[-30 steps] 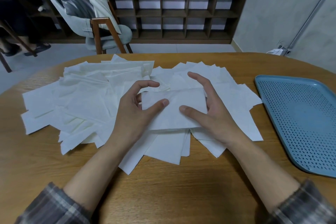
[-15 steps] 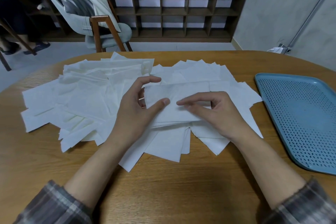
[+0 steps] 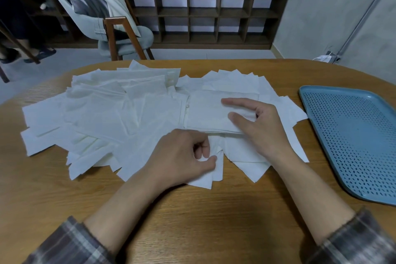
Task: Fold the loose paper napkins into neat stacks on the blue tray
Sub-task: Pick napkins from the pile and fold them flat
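Straight-fingered, the right hand (image 3: 264, 132) is pressing the folded napkin (image 3: 204, 113) to crease it, while the left hand (image 3: 177, 157) is pinching a loose napkin (image 3: 204, 181), likely next.

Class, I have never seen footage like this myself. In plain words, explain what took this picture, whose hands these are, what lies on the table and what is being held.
No machine is at work here. A person wears a camera on the head, so the view looks forward and down at their own two bare hands. A spread of white paper napkins lies on the wooden table. The blue tray sits to the right, with nothing stacked on it yet. The right hand rests its fingers on a folded napkin. The left hand, fingers curled, seems to pinch a loose napkin.
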Demonstrator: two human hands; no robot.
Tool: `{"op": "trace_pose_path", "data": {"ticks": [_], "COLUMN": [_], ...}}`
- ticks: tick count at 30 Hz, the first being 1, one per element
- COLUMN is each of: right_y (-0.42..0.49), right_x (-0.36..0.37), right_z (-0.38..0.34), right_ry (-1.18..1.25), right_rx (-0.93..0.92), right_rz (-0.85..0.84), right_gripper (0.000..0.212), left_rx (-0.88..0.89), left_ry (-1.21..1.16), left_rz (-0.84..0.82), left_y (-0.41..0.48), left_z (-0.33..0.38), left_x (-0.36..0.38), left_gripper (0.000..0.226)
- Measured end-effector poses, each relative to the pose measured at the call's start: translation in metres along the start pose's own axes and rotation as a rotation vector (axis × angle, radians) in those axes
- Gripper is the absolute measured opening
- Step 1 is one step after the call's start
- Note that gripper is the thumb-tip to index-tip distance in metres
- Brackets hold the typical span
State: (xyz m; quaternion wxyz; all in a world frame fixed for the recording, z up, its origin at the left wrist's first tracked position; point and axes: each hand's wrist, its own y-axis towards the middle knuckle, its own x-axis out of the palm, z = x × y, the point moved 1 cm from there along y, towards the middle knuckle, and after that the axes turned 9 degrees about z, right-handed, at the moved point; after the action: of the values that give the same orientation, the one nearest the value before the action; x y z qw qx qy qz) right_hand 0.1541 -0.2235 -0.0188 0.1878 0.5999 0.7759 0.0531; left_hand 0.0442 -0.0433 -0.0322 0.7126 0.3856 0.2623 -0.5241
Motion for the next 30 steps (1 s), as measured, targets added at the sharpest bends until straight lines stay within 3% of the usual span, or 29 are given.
{"op": "trace_pose_path", "data": {"ticks": [4,12,16,20,24,30], "right_y": [0.0,0.0,-0.002,-0.008,-0.005,-0.008], "right_x": [0.001,0.001,0.001,0.004,0.002,0.003], "right_z": [0.0,-0.001,-0.01,-0.013,-0.011,-0.015], "right_ry": [-0.003,-0.011,0.079,0.163,0.169,0.187], "right_rx": [0.0,0.001,0.045,0.096,0.109,0.137], "right_rz": [-0.009,-0.012,-0.066,-0.19,-0.098,-0.182], "right_gripper": [0.032,0.038,0.021,0.025,0.011,0.023], "left_rx": [-0.033,-0.005,-0.016,-0.13,-0.266,-0.273], "left_ry": [-0.104,-0.645,-0.802,-0.785,-0.711,-0.704], "left_rz": [-0.038,-0.127,-0.144,-0.028,0.114,0.25], "left_y": [-0.001,0.004,0.004,0.008,0.011,0.011], "left_z": [0.001,0.002,0.003,-0.003,-0.005,-0.008], "left_x": [-0.006,-0.034,-0.043,-0.04,-0.04,-0.041], "left_gripper": [0.018,0.013,0.016,0.014,0.007,0.031]}}
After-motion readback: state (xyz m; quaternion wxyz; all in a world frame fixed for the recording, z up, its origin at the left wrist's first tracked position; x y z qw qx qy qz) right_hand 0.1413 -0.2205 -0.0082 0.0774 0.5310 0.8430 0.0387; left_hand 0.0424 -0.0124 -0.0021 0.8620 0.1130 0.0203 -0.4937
